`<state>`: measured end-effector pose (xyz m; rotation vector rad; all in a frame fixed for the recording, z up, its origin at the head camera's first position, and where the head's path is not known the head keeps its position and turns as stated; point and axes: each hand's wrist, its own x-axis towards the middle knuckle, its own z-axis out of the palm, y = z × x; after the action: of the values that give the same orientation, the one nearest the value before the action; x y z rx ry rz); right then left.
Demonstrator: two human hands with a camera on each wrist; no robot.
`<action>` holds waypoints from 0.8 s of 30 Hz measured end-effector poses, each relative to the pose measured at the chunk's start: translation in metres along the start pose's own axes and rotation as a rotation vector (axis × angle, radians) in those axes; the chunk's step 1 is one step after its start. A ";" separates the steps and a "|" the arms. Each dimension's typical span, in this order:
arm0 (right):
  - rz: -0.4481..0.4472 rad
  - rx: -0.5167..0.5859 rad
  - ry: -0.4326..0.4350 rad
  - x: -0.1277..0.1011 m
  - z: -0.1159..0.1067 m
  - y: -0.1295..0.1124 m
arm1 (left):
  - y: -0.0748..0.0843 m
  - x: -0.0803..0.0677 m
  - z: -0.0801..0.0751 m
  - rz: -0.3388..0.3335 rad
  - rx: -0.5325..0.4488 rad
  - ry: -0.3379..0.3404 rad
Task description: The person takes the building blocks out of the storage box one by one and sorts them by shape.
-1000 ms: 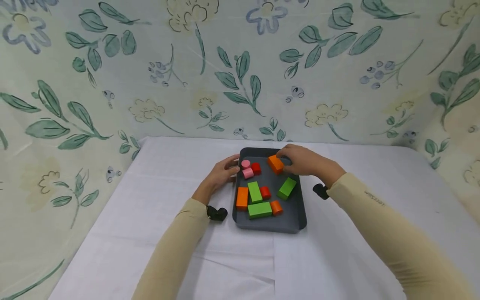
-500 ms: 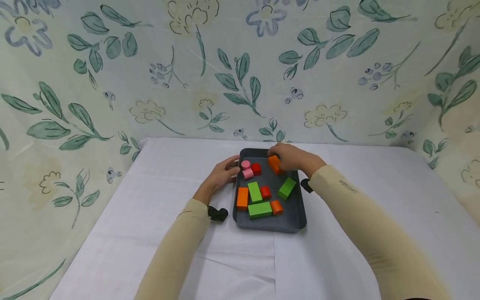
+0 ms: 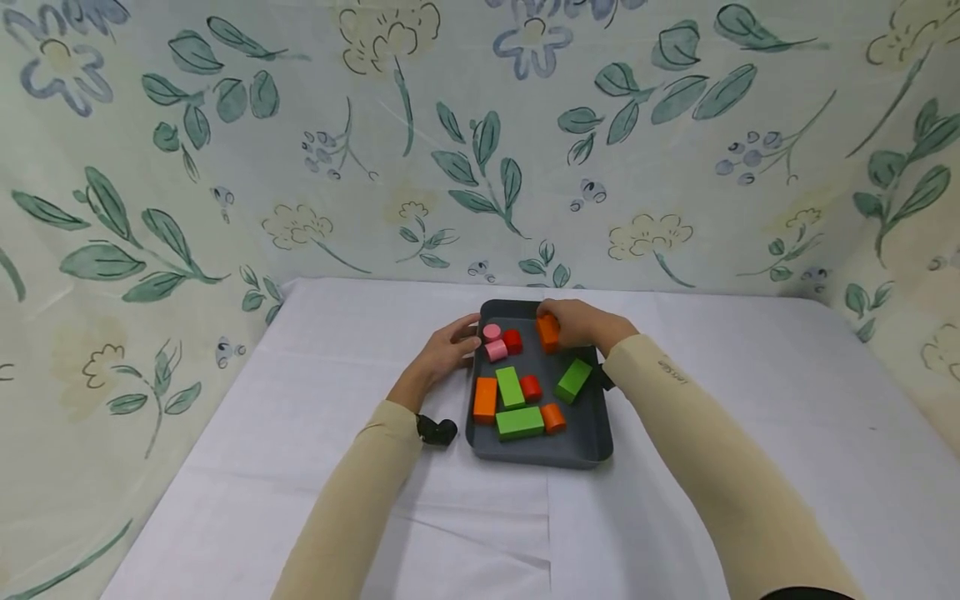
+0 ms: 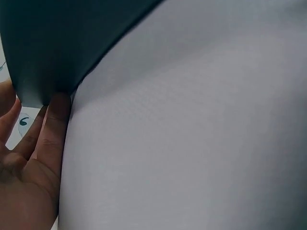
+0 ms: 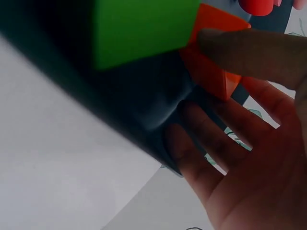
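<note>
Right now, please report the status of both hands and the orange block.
Right hand grips orange block. Left hand rests against tray rim. Red cylinder close by.

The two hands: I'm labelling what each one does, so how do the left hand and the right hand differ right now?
The left hand sits outside the grey tray, straight fingers touching its left wall; the right hand reaches into the tray's far end. The left hand holds nothing; the right hand grips an orange block between thumb and fingers. Both wear beige sleeves and are near the tray's far end.
</note>
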<state>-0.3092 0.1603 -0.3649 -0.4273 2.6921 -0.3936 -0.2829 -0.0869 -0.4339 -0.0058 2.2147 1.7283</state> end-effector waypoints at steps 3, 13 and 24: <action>-0.001 0.011 0.005 0.001 0.001 0.000 | 0.000 0.001 0.000 0.005 0.001 0.005; -0.101 0.029 0.077 -0.010 -0.010 -0.001 | 0.003 -0.001 -0.002 -0.010 0.010 0.008; -0.169 0.104 0.195 -0.046 -0.026 0.022 | 0.002 -0.001 -0.002 -0.012 -0.023 -0.018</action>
<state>-0.2847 0.2016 -0.3335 -0.6172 2.8146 -0.6510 -0.2826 -0.0880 -0.4316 -0.0092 2.1776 1.7410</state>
